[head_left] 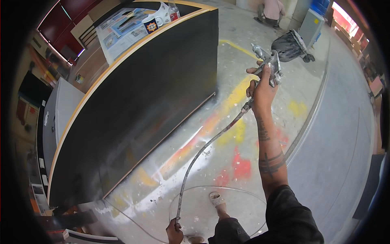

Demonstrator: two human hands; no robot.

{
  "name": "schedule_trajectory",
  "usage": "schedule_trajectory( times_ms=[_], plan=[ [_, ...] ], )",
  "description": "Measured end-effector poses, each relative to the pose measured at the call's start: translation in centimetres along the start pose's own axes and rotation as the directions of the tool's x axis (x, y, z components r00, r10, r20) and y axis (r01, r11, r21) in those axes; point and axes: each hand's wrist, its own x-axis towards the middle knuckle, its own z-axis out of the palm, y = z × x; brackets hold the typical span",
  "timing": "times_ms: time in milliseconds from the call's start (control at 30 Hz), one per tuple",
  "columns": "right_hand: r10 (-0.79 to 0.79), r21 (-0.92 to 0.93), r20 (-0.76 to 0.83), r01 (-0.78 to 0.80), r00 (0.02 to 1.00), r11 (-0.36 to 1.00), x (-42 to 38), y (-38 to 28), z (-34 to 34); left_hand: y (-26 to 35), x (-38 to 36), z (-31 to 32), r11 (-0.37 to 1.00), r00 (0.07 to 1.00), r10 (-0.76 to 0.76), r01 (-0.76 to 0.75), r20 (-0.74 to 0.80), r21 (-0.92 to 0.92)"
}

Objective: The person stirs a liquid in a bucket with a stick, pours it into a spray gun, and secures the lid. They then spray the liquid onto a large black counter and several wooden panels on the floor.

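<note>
My right hand (263,86) is wrapped around the handle of a metal spray gun (273,64), held out at arm's length. A dark, paint-caked cup (289,45) is attached to the gun and tilts toward the upper right. From the handle an air hose (200,151) curves down to my left hand (174,232), whose fingers close around it low in the view. To the left of the gun stands a large black panel (150,77) with a light wood-coloured edge. The gun is apart from its surface, and no spray is visible.
Newspaper (122,32), a mug (151,26) and a glass bottle (174,11) rest atop the black piece. The concrete floor (211,171) carries paint stains and a loop of hose. A person (272,10) crouches at the back near a water dispenser (310,26). A grey surface (337,142) lies right.
</note>
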Motion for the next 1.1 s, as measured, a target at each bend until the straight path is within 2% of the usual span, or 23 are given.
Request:
schedule_trajectory(
  times_ms=[100, 200, 233, 300, 367, 433, 500, 567, 633, 733, 900, 967, 1000, 1067, 1100],
  plan=[
    [0.077, 0.011, -0.024, -0.076, 0.997, 0.997, -0.2, 0.6, -0.2, -0.7, -0.6, 0.2, 1.000, 1.000, 0.016, -0.017, -0.024, -0.003],
    [0.166, -0.161, -0.165, -0.193, 0.972, 0.968, -0.9, 3.8, -0.8, -1.5, -0.8, 0.0, 1.000, 1.000, 0.008, -0.008, -0.024, 0.006],
    [0.166, -0.164, -0.162, -0.193, 0.973, 0.968, -1.8, 4.6, -1.5, -1.7, -0.9, -0.2, 1.000, 1.000, 0.001, -0.001, -0.015, 0.017],
    [0.191, -0.300, -0.101, -0.213, 0.976, 0.930, -4.0, 5.7, -3.1, -1.5, -1.3, -0.2, 1.000, 0.999, -0.026, 0.026, -0.035, -0.006],
    [0.234, -0.333, -0.146, -0.270, 0.961, 0.903, -5.5, 8.4, -5.4, -2.1, -1.6, -0.4, 0.997, 0.995, -0.066, 0.063, -0.070, -0.032],
    [0.202, -0.299, -0.174, -0.247, 0.964, 0.922, -6.8, 9.8, -6.9, -4.2, -1.9, -0.3, 0.994, 0.996, -0.084, 0.083, 0.008, 0.068],
    [0.112, -0.364, -0.155, -0.162, 0.982, 0.917, -7.2, 10.1, -7.9, -3.6, -2.4, -0.7, 0.983, 0.983, -0.180, 0.181, -0.036, 0.033],
    [0.125, -0.358, -0.160, -0.176, 0.979, 0.917, -7.8, 8.6, -7.3, -2.7, -2.6, -1.1, 0.983, 0.985, -0.170, 0.169, 0.002, 0.065],
    [0.058, -0.275, -0.159, -0.100, 0.986, 0.956, -8.1, 7.4, -5.8, -3.9, -2.7, -0.5, 0.983, 0.983, -0.185, 0.185, -0.015, 0.005],
    [0.009, -0.308, -0.130, -0.049, 0.992, 0.950, -9.2, 6.8, -5.2, -4.4, -3.6, 0.0, 0.983, 0.984, -0.177, 0.175, -0.020, -0.062],
    [0.064, -0.257, -0.004, -0.063, 0.998, 0.964, -15.1, 5.1, -3.9, -6.7, -6.0, -0.7, 0.984, 0.984, -0.170, 0.167, -0.050, -0.058],
    [0.240, -0.169, 0.138, -0.216, 0.961, 0.962, -18.4, 6.6, -5.5, -9.5, -7.7, -0.9, 0.974, 0.976, -0.212, 0.206, -0.053, -0.093],
    [0.235, -0.167, 0.149, -0.210, 0.961, 0.963, -20.4, 7.5, -6.0, -10.9, -8.8, -1.1, 0.964, 0.968, -0.247, 0.240, -0.048, -0.117],
    [0.153, -0.418, 0.287, -0.020, 0.946, 0.908, -25.1, 8.6, -6.4, -13.2, -11.2, -2.0, 0.953, 0.957, -0.287, 0.281, -0.041, -0.113],
    [0.295, -0.425, 0.334, -0.137, 0.895, 0.895, -28.0, 7.0, -5.5, -14.4, -12.2, -2.6, 0.942, 0.945, -0.324, 0.320, -0.030, -0.098]
  ],
)
